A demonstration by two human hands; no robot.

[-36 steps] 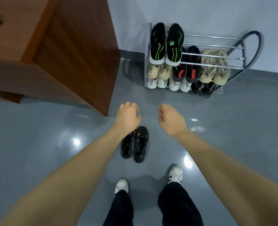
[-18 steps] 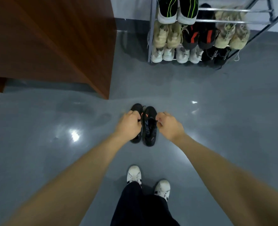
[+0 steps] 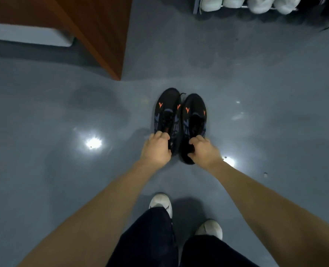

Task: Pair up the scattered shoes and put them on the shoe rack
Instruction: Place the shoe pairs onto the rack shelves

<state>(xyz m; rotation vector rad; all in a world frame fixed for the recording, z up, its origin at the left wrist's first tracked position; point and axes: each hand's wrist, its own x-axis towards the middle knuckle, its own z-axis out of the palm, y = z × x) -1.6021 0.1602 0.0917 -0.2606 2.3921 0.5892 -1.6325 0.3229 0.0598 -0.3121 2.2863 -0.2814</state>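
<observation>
Two black sneakers with orange marks lie side by side on the grey floor, toes pointing away from me. My left hand (image 3: 156, 150) grips the heel opening of the left black sneaker (image 3: 167, 110). My right hand (image 3: 204, 151) grips the heel opening of the right black sneaker (image 3: 194, 116). The fingers of both hands curl into the shoe collars. Only the bottom of the shoe rack (image 3: 196, 8) shows at the top edge, with several pale shoes (image 3: 256, 2) on its lowest level.
A brown wooden cabinet (image 3: 94, 29) stands at the upper left, its corner reaching close to the sneakers. My feet in white shoes (image 3: 160, 202) stand just behind my hands. Glossy grey floor (image 3: 265, 93) stretches between me and the rack.
I have bent lower, so the view dropped and the rack slid almost out of frame. My hands went from hovering above the black sneakers to gripping their heels.
</observation>
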